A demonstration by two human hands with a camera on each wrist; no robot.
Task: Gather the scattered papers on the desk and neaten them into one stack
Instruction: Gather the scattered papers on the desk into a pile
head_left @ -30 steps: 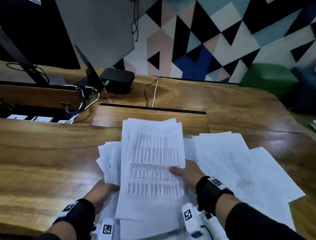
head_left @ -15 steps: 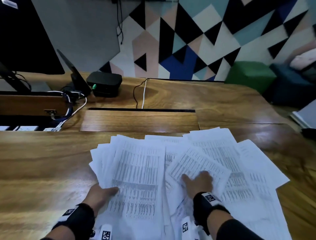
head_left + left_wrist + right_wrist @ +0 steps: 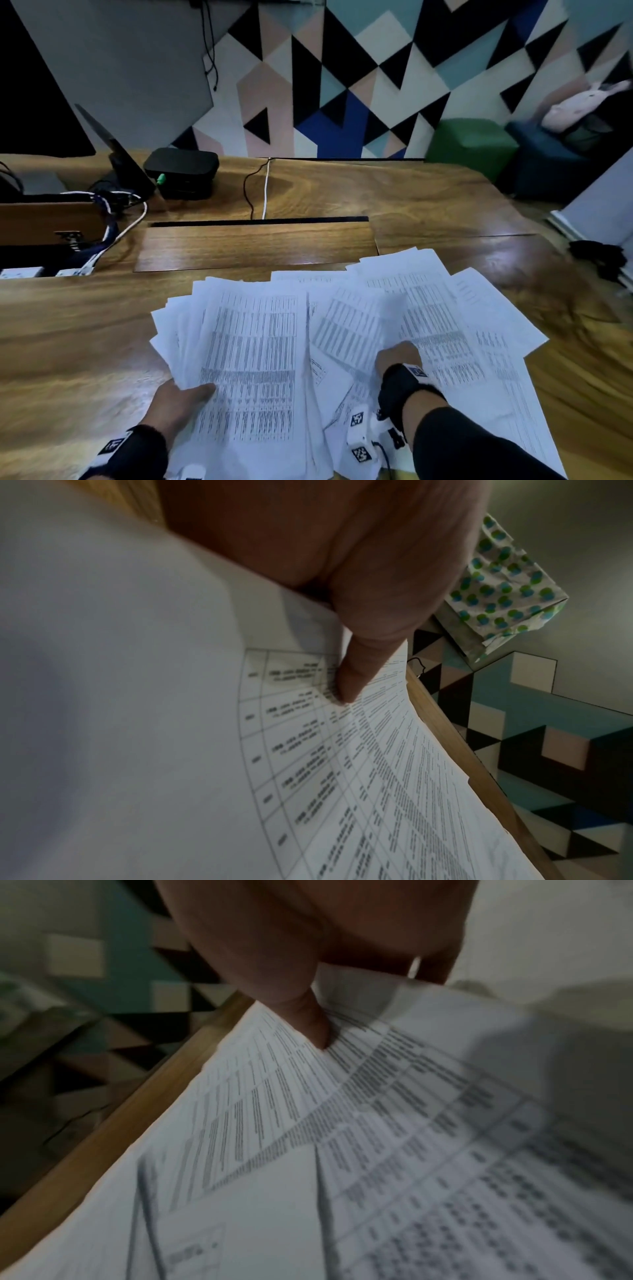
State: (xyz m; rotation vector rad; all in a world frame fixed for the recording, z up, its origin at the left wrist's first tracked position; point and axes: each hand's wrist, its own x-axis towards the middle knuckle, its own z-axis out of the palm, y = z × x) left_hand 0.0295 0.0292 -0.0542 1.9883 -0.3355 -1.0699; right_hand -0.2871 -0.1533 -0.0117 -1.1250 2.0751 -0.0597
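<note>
A: Where are the papers point(image 3: 342, 342)?
B: Fanned, overlapping, on the wooden desk point(image 3: 68, 342), near edge.
A: Left hand point(image 3: 178, 401)?
B: Thumb on top of the left bundle, fingers beneath, pinching it.
A: Right hand point(image 3: 397, 358)?
B: Thumb pressing a sheet; other fingers hidden, cannot tell.

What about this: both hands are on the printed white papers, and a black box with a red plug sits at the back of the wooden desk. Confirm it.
Not quite: the plug is green, not red. The head view shows the black box with a green plug at the back of the wooden desk, and both the left hand and right hand on the printed white papers.
</note>
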